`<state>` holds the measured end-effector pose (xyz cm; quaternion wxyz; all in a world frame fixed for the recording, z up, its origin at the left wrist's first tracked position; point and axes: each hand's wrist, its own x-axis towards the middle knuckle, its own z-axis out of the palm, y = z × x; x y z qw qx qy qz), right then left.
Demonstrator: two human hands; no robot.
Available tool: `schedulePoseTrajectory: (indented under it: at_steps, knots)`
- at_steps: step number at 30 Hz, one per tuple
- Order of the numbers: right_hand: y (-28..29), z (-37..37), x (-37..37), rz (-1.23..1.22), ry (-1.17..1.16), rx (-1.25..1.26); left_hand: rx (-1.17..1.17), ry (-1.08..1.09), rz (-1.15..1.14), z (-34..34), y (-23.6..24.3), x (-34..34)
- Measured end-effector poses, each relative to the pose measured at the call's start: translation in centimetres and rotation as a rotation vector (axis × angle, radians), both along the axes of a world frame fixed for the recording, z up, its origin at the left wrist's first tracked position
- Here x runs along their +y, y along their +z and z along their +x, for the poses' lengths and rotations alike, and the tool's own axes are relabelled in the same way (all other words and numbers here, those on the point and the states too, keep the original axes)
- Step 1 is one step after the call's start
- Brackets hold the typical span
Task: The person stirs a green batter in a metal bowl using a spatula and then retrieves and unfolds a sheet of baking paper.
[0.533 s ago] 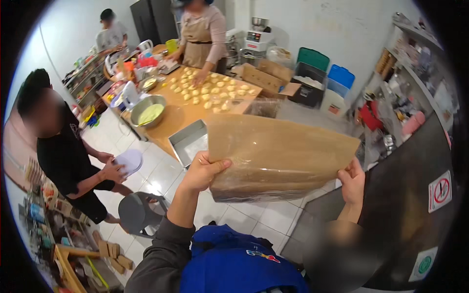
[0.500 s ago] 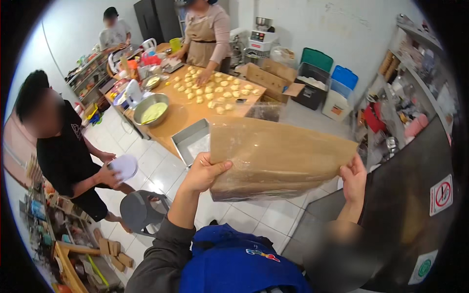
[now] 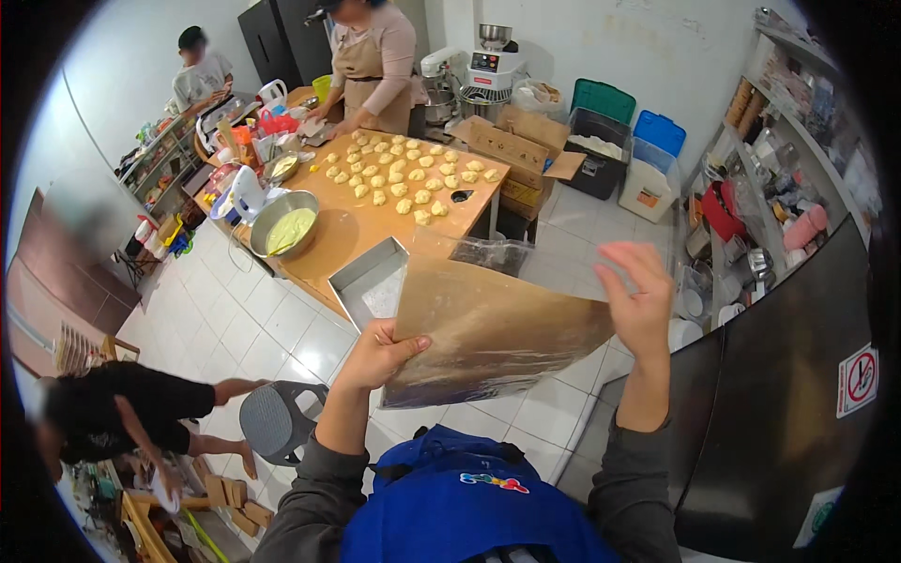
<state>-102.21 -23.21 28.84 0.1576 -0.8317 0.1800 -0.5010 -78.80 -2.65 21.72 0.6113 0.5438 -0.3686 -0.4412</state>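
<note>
A pack of brown paper sheets [image 3: 497,324] in a clear plastic sleeve hangs tilted before me, above the floor. My left hand [image 3: 377,352] is closed on its left edge, the thumb lying on top. Past the pack's right end, my right hand [image 3: 643,296] is raised with its fingers apart, holding nothing I can see; its fingertips are slightly blurred. Just beyond the pack, a square metal baking pan [image 3: 368,279] sits at the near corner of the wooden table [image 3: 328,246], partly covered by the sheets.
Several dough pieces [image 3: 399,174] and a metal bowl of pale green mixture [image 3: 289,225] rest on the table. A person in an apron [image 3: 371,70] stands behind it. A grey stool [image 3: 277,422] and a bent-over person in black [image 3: 131,408] are at left. Shelves [image 3: 765,197] line the right.
My right hand has let go of the pack's right end and lifted; the pack hangs more tilted. The person in black has bent down. The aproned person's hand has left the dough.
</note>
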Motion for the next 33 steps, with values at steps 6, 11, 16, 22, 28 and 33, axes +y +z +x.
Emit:
schedulePoseTrajectory:
  at_steps: [6, 11, 16, 22, 28, 33]
  knots:
    - [-0.1, 3.1, 0.9, 0.386, 0.28, 0.24, -0.126, -0.033, 0.047, -0.2, 0.2, -0.4]
    - [-0.9, 4.1, 1.1, 0.609, 0.404, 0.267, -0.163, -0.094, 0.16, -0.1, 0.2, -0.6]
    - [-2.1, 5.0, 1.4, 0.588, 0.438, 0.262, -0.176, -0.077, 0.095, -0.3, -0.5, -0.5]
    - [-1.6, 4.9, 2.8, 0.493, 0.405, 0.306, -0.252, -0.114, 0.16, 0.0, 0.6, 0.3]
    - [-0.3, 4.6, 4.9, 0.236, 0.411, 0.276, -0.224, -0.111, 0.07, 0.7, 0.2, 1.4]
    - [0.1, 4.7, 6.2, 0.172, 0.41, 0.294, -0.199, -0.146, 0.048, 1.2, 0.4, 2.1]
